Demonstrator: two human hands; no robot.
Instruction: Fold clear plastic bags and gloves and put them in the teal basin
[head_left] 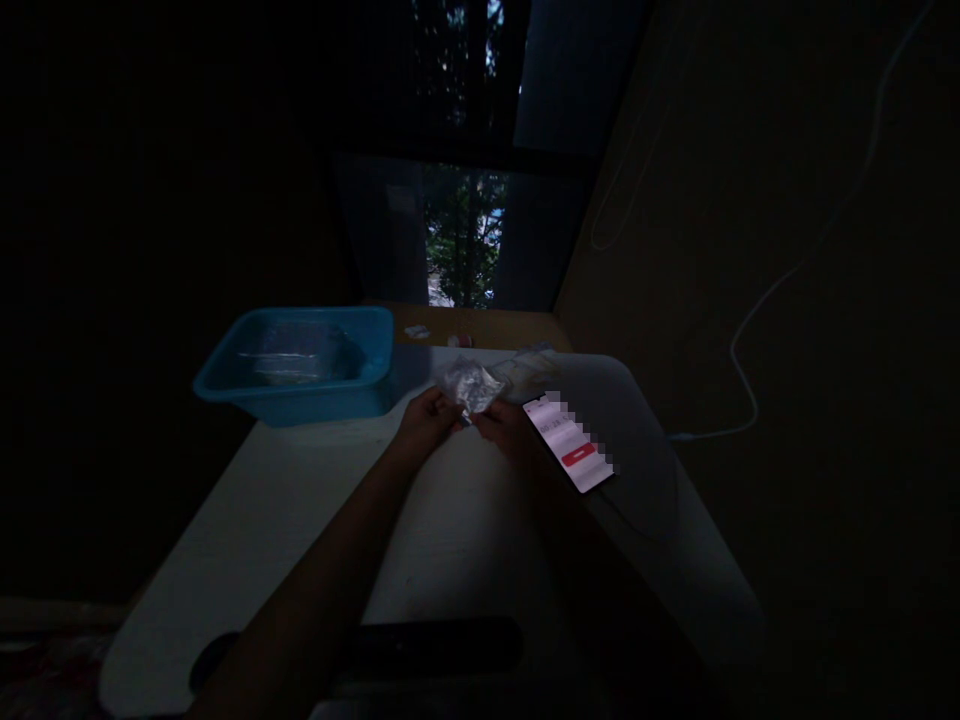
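A crumpled, shiny clear plastic bag is between my two hands over the far half of the white table. My left hand pinches its near left edge, fingers closed. From the other side my right hand grips the near right edge, its fingers bent and partly in shadow. Both hands are close together, only a small gap apart. Whatever the bag contains cannot be made out in the dim light. Just behind and to the right lies another clear plastic bag, with pale contents.
A blue plastic basin with clear packages in it stands at the far left. To the right lies a lit phone. A dark elongated slot is near the front edge. A white cable hangs along the right wall.
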